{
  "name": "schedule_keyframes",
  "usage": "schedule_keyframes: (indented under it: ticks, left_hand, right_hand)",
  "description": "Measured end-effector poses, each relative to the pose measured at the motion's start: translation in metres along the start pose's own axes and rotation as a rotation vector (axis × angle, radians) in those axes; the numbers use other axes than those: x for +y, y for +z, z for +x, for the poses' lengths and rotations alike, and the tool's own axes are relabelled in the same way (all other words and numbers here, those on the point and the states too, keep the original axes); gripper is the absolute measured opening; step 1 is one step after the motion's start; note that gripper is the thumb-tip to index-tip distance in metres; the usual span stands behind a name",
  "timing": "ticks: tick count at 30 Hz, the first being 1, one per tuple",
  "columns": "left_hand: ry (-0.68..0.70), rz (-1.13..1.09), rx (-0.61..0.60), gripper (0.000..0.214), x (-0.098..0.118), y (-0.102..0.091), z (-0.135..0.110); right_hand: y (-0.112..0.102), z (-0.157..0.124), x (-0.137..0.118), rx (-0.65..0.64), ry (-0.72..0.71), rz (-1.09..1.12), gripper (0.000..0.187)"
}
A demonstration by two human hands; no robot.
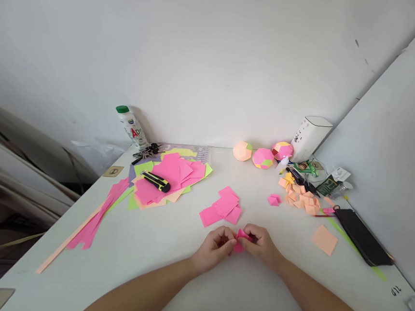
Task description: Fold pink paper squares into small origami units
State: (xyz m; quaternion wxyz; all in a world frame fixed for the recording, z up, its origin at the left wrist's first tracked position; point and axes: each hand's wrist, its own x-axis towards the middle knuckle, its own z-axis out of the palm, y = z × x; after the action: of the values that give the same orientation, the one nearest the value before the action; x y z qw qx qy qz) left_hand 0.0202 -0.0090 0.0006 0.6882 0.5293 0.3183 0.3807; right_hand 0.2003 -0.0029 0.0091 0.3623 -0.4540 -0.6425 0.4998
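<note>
Both hands meet low on the white table [168, 273], pinching a small folded pink paper [243, 235] between them. The left hand [214, 245] grips its left edge with curled fingers and thumb closed on it. The right hand [262, 244] clamps the right edge the same way. The paper sits just above the tabletop, between the fingertips. At 12 o'clock from the hands, just beyond them, lie loose pink squares [220, 210]. One folded pink unit [274, 199] sits at 1 o'clock. At 10 o'clock a heap of coloured sheets [176, 177] carries a black and yellow utility knife [156, 181], with pink strips [97, 213] at 9 o'clock. Three paper balls [263, 158] stand farther off at 12 o'clock. A cluster of orange folded pieces [300, 197] lies at 2 o'clock, and a single orange square [324, 239] at 3 o'clock.
</note>
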Motion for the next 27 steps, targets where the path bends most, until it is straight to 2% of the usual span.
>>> schedule_keyframes:
  ticks: [6,11,16,21,27]
  left_hand:
    - [0.069,0.036,0.000,0.022,-0.0046,0.0003,-0.0004]
    - [0.214,0.115,0.034,0.015,-0.0076,-0.0026,0.0002]
    - [0.319,0.214,-0.030,0.027,-0.0079,-0.0058,0.0005]
    - [0.342,0.234,-0.126,0.037,-0.0065,-0.0054,-0.0007]
    - [0.317,0.190,-0.111,0.037,-0.0078,-0.0057,0.0009]
  right_hand:
    - [-0.0005,0.0001,0.0020,-0.035,-0.016,-0.023,0.033]
    - [-0.0011,-0.0010,0.0028,-0.050,-0.027,-0.036,0.032]
    - [-0.0016,-0.0005,0.0016,-0.080,-0.031,0.003,0.029]
    - [-0.0018,-0.0013,0.0024,-0.095,-0.019,0.004,0.029]
    - [-0.0019,-0.0010,0.0016,-0.088,-0.053,-0.011,0.027]
